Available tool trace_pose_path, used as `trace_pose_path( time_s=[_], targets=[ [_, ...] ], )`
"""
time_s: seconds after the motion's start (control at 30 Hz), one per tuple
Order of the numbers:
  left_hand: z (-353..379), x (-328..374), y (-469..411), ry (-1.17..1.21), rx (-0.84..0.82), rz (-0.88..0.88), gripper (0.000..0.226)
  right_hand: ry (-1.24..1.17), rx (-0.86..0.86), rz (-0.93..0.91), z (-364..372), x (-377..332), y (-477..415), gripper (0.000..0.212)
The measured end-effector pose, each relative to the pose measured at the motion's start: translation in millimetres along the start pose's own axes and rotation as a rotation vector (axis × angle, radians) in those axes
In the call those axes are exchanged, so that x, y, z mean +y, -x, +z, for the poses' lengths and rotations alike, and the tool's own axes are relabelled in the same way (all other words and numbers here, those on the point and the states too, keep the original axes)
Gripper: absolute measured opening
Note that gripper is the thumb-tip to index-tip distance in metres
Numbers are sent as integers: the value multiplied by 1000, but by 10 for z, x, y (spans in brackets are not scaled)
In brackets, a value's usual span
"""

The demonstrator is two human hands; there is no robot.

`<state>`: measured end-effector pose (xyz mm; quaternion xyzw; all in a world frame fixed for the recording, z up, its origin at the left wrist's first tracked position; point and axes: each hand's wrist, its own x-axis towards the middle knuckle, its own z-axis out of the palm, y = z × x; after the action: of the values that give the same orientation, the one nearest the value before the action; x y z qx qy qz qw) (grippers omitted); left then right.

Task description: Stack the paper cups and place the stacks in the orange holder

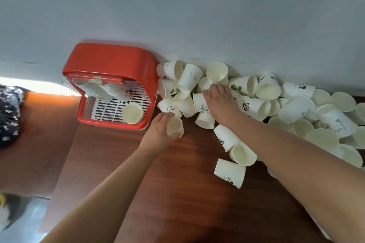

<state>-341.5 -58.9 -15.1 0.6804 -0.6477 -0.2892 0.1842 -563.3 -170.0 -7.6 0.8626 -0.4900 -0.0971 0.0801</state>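
Orange holder [106,55]: set on the wooden table [177,193], backed against the grey wall [177,6]; a white grate [110,108] is seen on its floor.
Stacks in holder: a long stack [100,89] is laid slanting at the back of the holder; a short stack [132,113] is stood mouth-up in its front right corner.
Loose cup pile [296,108]: heaped right of the holder, starting just beside its right side and running well away along the wall; cups are tipped every way, and several are printed with pandas or leaves.
Left hand [159,131]: held just off the holder's front right corner; fingers and thumb are curled round a held cup [174,125], its mouth turned toward the camera.
Right hand [221,102]: laid over the pile, farther from the holder than the left hand; fingers are stretched forward, tips at the foot of an open-mouthed cup [217,74]; whether anything is pinched cannot be told.
Dark patterned cloth [7,114]: seen well left of the holder, at the frame edge.
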Motion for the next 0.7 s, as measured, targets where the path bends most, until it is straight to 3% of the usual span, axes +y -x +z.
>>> trace_pose_path(
  time_s=[0.07, 0.2, 0.53, 0.7],
  targets=[
    [-110, -43, 66, 29, 21, 1, 66, 4, -10, 18, -37, -26, -32, 35],
    [-343, -129, 172, 90, 92, 1, 62, -101, -51, 41, -129, -74, -28, 44],
    [-1176, -518, 374, 254, 386, -108, 61, -729, -36, 154, -666, -649, 242, 60],
    [-1304, -737, 217, 220, 340, -144, 67, -943, -54, 238, -934, -1210, 150, 57]
  ],
)
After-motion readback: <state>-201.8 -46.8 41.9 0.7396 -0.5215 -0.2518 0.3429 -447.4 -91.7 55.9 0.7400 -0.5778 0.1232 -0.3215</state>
